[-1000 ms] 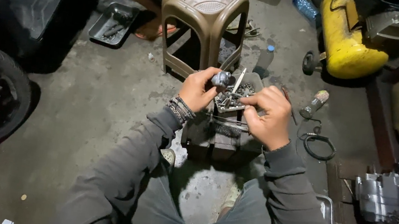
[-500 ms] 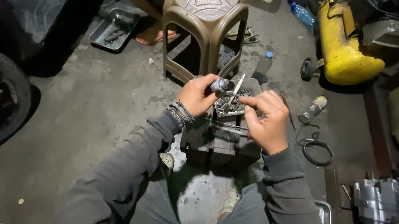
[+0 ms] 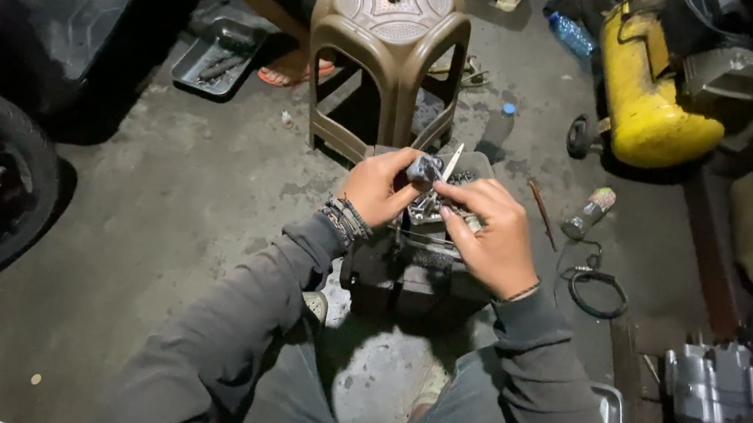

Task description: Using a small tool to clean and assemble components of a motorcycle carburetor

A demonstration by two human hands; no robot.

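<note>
A small metal part [image 3: 428, 172] sits between both hands, just above a dark block-shaped stand [image 3: 412, 271] on the floor, in front of a brown plastic stool [image 3: 388, 22]. The left hand [image 3: 378, 187] pinches the part from the left; the right hand [image 3: 486, 232] curls its fingers around it from the right. Both forearms angle inward, wrists bent.

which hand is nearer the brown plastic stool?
Left. The left hand sits just below the brown plastic stool, close to its front legs, gripping a small metal part. The right hand is lower and further right, farther from it.
</note>
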